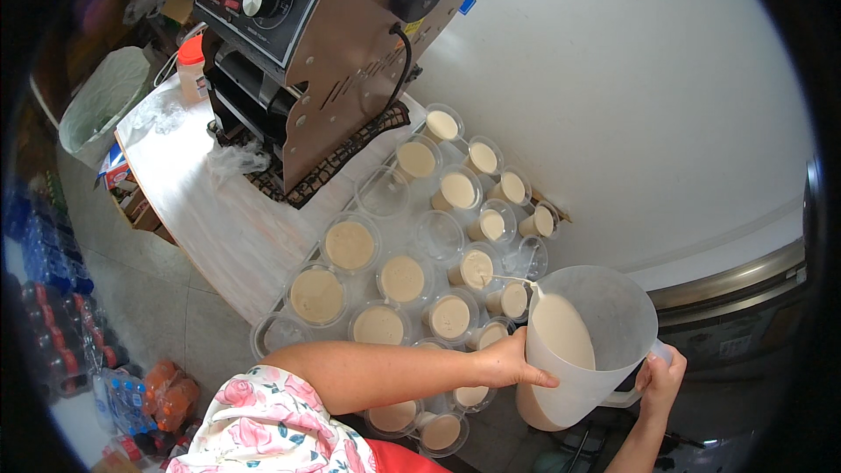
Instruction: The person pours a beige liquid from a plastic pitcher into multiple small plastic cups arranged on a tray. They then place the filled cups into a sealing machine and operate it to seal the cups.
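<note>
My right hand grips the handle of a large translucent plastic pitcher. Under the spout, my left hand presses its thumb and palm against the pitcher's side. The pitcher tilts to the left, and a thin stream of beige, milky liquid runs from its spout into a clear plastic cup. Around that cup stand many similar cups with beige liquid, such as one near the table's left edge. An upright clear cup beside it looks unfilled. My left forearm hides some front cups.
A cup sealing machine with lit red indicators stands on a black mesh mat at the back of the table. A white wall borders the cups on the right. Packs of bottles sit on the floor at left.
</note>
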A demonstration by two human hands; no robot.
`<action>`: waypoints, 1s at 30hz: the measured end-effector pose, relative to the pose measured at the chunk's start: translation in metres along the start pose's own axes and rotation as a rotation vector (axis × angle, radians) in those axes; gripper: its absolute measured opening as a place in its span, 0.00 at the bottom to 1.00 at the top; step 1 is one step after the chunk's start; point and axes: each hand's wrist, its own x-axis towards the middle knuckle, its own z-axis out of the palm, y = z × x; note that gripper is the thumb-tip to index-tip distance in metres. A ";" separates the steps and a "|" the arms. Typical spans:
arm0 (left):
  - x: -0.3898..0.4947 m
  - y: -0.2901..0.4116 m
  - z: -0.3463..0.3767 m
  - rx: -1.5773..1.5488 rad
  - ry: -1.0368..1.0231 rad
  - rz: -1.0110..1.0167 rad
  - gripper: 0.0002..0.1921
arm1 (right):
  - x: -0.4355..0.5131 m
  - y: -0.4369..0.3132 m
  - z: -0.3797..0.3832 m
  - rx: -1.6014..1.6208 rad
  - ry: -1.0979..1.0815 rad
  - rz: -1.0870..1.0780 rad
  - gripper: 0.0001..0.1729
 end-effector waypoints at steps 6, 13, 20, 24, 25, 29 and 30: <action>-0.001 0.003 0.000 0.095 0.041 0.007 0.54 | -0.003 0.001 -0.002 0.023 0.009 -0.022 0.11; -0.006 0.017 0.002 0.230 0.091 0.030 0.54 | -0.006 0.002 -0.010 0.111 0.021 -0.058 0.14; -0.020 0.038 0.002 0.268 0.106 0.021 0.54 | -0.005 -0.016 -0.010 0.129 -0.019 -0.095 0.15; -0.030 0.046 -0.002 0.284 0.106 0.004 0.55 | -0.003 -0.027 -0.004 0.157 -0.033 -0.103 0.15; -0.032 0.047 -0.003 0.294 0.114 0.008 0.55 | -0.002 -0.030 -0.001 0.153 -0.031 -0.098 0.15; -0.038 0.050 -0.006 0.246 0.141 0.037 0.55 | 0.003 -0.038 0.006 0.152 -0.062 -0.092 0.14; -0.039 0.049 -0.008 0.243 0.146 0.039 0.54 | 0.004 -0.039 0.008 0.158 -0.087 -0.096 0.14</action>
